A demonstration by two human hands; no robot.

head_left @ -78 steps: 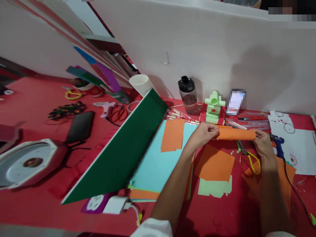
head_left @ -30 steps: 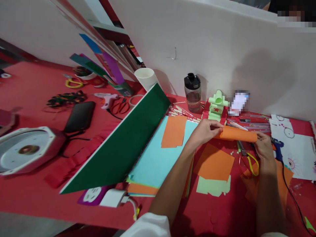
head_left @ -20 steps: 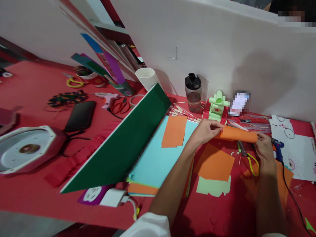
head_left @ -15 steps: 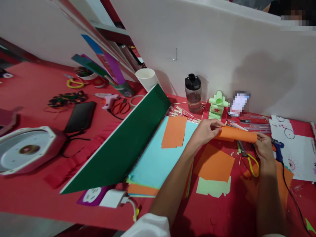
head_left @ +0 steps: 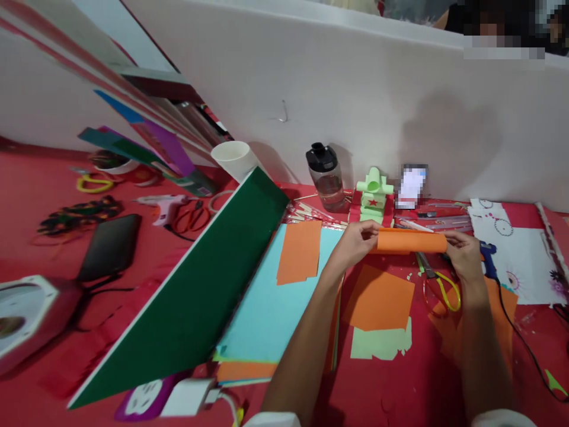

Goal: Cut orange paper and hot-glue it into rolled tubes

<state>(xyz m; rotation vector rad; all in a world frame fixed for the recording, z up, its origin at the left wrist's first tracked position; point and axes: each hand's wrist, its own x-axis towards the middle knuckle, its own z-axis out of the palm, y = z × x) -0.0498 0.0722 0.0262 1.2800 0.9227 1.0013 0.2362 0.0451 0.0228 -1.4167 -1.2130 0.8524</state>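
A rolled sheet of orange paper [head_left: 411, 241] is held level above the red table. My left hand [head_left: 359, 242] pinches its left end, and my right hand [head_left: 464, 254] closes its fingers on the right end. Beneath the roll lie scissors [head_left: 447, 290] with a red and yellow handle. A flat orange sheet [head_left: 381, 298] rests partly over a torn pale green piece of paper [head_left: 380, 342]. Left of my forearm, two small orange pieces [head_left: 299, 252] lie on a stack of light blue paper [head_left: 262, 314]. More orange paper [head_left: 502, 314] sits partly under my right forearm.
A dark green board [head_left: 191, 296] leans across the left side. Behind stand a water bottle [head_left: 326, 178], a pale green paper model [head_left: 373, 198] and a phone [head_left: 411, 187] against the white partition [head_left: 355, 89]. A blue glue gun [head_left: 488, 259] trails its cord at right. A white charger [head_left: 189, 397] sits front left.
The view has shifted, so the table items sit further left. Both hands keep hold of the orange roll, which now looks more level.
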